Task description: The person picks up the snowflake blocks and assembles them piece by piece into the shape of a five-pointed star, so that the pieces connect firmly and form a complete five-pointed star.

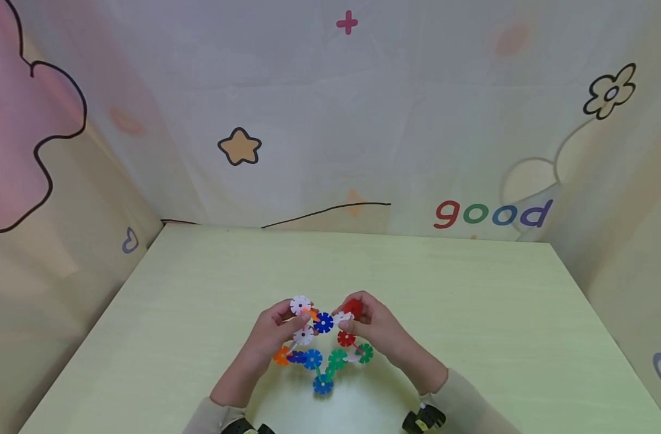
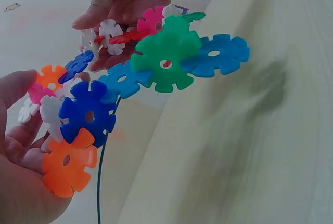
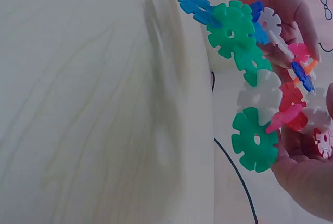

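Note:
Both hands hold up a loop of interlocking plastic snowflake discs, notched at their edges, in blue, green, orange, white, red and pink. On the upper left of it, my left hand pinches around a white disc and an orange one. My right hand pinches the upper right, by a red disc and a white one. A dark blue disc spans the gap between the hands. Lower down hang green discs and a light blue disc. Fingers hide some joints.
The loop is above a pale wooden table. Behind and beside the table hangs a printed cloth with a star, a flower and the word "good". Dark straps circle both wrists.

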### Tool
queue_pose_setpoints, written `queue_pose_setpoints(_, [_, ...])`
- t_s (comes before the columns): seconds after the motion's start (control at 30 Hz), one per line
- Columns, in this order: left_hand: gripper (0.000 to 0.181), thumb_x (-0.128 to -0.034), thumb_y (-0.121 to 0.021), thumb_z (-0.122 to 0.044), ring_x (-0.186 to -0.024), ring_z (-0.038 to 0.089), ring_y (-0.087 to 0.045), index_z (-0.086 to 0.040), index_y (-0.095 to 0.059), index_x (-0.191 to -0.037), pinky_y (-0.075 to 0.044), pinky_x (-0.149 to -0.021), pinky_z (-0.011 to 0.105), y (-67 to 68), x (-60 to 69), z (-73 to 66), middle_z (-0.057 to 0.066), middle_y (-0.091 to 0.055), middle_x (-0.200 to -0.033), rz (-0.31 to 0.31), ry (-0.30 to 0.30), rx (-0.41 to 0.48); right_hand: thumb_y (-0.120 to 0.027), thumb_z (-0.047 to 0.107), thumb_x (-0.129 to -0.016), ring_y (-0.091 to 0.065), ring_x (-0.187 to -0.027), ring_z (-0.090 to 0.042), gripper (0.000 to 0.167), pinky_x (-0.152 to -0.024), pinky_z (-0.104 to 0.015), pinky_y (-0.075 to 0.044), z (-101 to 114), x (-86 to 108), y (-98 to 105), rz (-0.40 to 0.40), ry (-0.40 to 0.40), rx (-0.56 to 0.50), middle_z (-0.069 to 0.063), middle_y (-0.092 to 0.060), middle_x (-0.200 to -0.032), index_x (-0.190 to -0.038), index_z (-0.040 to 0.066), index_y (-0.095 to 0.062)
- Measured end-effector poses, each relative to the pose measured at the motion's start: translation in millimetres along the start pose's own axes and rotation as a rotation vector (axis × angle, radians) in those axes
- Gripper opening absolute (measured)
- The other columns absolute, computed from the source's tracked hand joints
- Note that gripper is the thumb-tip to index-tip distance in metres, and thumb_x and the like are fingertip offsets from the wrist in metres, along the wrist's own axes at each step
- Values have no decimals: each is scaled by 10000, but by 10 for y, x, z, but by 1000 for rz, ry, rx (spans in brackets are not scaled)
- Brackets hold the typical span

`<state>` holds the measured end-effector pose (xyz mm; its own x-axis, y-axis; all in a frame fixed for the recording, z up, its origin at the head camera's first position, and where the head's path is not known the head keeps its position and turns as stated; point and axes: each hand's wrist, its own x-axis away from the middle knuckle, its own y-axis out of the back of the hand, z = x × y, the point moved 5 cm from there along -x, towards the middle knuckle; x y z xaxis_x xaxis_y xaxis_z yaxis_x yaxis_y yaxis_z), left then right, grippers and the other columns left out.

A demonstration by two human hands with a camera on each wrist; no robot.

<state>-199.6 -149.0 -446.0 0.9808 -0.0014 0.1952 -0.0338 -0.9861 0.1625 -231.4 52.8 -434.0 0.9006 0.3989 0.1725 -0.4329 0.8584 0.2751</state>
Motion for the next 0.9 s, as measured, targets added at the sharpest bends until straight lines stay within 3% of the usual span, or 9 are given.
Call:
queue_pose_setpoints(0.27, [312, -1008, -652, -230, -1009, 156, -682, -56, -646, -1267, -610, -910, 372, -59, -7, -6, 124, -711, -1193, 15, -6, -14, -681, 131, -980, -647, -1054, -196, 360, -904, -345, -614, 1, 37, 3, -49, -19, -20, -205, -646, -1265, -1280, 19, -517])
queue_pose_setpoints(0.4, [358, -1003, -658, -234, -990, 169, -710, -63, -593, -1312, -580, -833, 301, -90, -26, -16, 141, -732, -1167, 75, 9, -26, -677, 149, -985, -646, -1039, -186, 375, -889, -320, -609, 12, 31, 14, -61, -20, -21, -198, -656, -1262, -1292, 14, -511])
queue_pose_setpoints(0.57, [441, -969, -698, -161, -960, 205, -761, -52, -542, -1367, -608, -920, 373, -125, -55, -20, 167, -734, -1142, 137, -11, -41, -663, 157, -996, -650, -1039, -180, 394, -901, -321, -607, 24, 21, 18, -49, -8, -19, -210, -650, -1277, -1318, 5, -494])
queue_pose_setpoints(0.73, [432, -948, -715, -110, -853, 179, -767, -39, -553, -1342, -617, -910, 397, -141, -62, -15, 164, -716, -1121, 137, -13, -75, -638, 135, -1009, -652, -1055, -180, 383, -920, -326, -601, 38, 17, 3, -29, 3, -39, -235, -635, -1305, -1331, 4, -479])
queue_pose_setpoints(0.9, [418, -980, -675, -142, -868, 168, -764, -47, -541, -1365, -619, -908, 368, -119, -67, -35, 178, -717, -1164, 146, -1, -62, -635, 150, -1012, -655, -1049, -175, 398, -924, -337, -604, 30, -3, 7, -22, 7, -37, -233, -635, -1308, -1347, 7, -473])
